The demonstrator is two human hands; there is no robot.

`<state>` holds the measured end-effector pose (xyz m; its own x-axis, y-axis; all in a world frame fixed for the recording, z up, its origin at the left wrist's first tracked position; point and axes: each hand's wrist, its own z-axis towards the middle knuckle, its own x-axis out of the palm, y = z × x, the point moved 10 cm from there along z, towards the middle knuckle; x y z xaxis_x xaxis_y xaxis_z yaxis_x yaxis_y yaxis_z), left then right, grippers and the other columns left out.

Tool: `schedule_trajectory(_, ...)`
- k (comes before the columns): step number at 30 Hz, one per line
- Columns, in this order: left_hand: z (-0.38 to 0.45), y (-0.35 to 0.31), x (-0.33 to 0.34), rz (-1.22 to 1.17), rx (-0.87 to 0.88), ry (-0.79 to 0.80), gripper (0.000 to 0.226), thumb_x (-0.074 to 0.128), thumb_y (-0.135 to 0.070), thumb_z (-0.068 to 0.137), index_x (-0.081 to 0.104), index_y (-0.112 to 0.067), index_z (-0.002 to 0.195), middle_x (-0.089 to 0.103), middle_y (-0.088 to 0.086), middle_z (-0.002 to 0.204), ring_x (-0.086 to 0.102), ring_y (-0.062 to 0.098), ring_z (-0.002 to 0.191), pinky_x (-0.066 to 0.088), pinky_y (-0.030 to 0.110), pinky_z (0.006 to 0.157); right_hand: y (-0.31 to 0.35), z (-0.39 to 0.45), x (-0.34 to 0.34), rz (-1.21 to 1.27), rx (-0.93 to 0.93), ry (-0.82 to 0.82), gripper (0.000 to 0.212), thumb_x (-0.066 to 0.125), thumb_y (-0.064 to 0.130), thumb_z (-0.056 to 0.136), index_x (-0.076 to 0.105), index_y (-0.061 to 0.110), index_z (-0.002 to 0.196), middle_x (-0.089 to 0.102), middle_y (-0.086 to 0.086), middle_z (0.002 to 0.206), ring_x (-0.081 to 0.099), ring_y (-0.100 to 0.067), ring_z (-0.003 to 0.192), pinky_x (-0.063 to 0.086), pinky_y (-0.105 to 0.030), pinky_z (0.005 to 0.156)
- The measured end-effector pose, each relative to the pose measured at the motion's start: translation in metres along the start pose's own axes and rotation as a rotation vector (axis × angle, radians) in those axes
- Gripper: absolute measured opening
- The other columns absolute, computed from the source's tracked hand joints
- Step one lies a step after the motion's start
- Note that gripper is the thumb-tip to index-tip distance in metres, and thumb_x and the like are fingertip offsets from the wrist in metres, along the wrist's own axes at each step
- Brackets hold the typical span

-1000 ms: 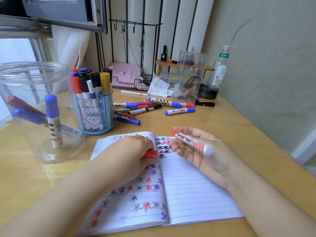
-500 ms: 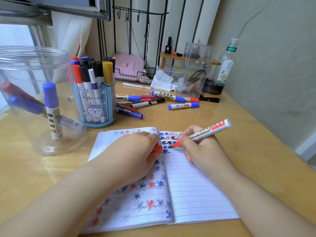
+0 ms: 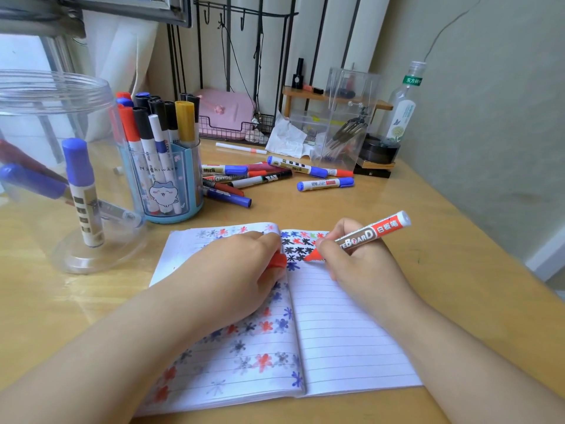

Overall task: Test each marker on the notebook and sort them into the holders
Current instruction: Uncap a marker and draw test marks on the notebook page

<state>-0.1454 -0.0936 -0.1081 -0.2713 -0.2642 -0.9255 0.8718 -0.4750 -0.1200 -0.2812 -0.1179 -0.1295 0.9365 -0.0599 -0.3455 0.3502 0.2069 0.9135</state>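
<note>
Fingers (image 3: 331, 250) of the right hand (image 3: 363, 267) pinched the red whiteboard marker (image 3: 360, 235), tip on the open lined notebook (image 3: 351, 332); a light, short stroke was advisable.

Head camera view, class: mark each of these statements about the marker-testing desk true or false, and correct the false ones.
1. The right hand holds a red whiteboard marker with its tip on the notebook. True.
2. The left hand is empty. False: it holds a red cap in its grip.
3. The blue pen holder stands empty. False: it is packed with upright markers.
4. Loose markers lie on the table behind the notebook. True.
5. The clear jar holds a blue-capped marker. True.
6. The notebook's right page is fully covered in marks. False: only its top lines carry marks; the rest is blank.
</note>
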Motion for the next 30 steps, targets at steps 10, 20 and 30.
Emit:
schedule_trajectory(10, 0.0001, 0.0006, 0.0009, -0.024, -0.004, -0.006, 0.037, 0.033, -0.041, 0.097, 0.035, -0.021, 0.128, 0.052, -0.004, 0.113, 0.049, 0.019, 0.105, 0.034, 0.027, 0.075, 0.0053, -0.0018, 0.0044, -0.087, -0.021, 0.045, 0.027, 0.055, 0.007, 0.084, 0.041, 0.015, 0.063, 0.052, 0.009, 0.048, 0.031, -0.005, 0.04, 0.026, -0.019, 0.039)
schedule_trajectory(20, -0.0001, 0.0023, 0.0013, -0.056, -0.01, -0.009, 0.036, 0.035, -0.041, 0.096, 0.035, -0.023, 0.127, 0.053, -0.006, 0.113, 0.05, 0.017, 0.104, 0.036, 0.026, 0.077, 0.0063, -0.0011, 0.0034, -0.124, -0.058, 0.029, 0.024, 0.057, 0.01, 0.084, 0.043, 0.014, 0.065, 0.04, 0.005, 0.048, 0.029, -0.008, 0.044, 0.027, -0.022, 0.043)
schedule_trajectory(30, 0.0012, 0.0022, 0.0014, -0.043, -0.007, -0.011, 0.039, 0.034, -0.041, 0.096, 0.033, -0.022, 0.13, 0.053, -0.005, 0.113, 0.049, 0.017, 0.105, 0.033, 0.025, 0.074, 0.0022, -0.001, 0.0072, -0.04, -0.029, 0.062, 0.027, 0.057, 0.009, 0.085, 0.042, 0.017, 0.063, 0.038, 0.005, 0.047, 0.029, -0.009, 0.043, 0.025, -0.021, 0.041)
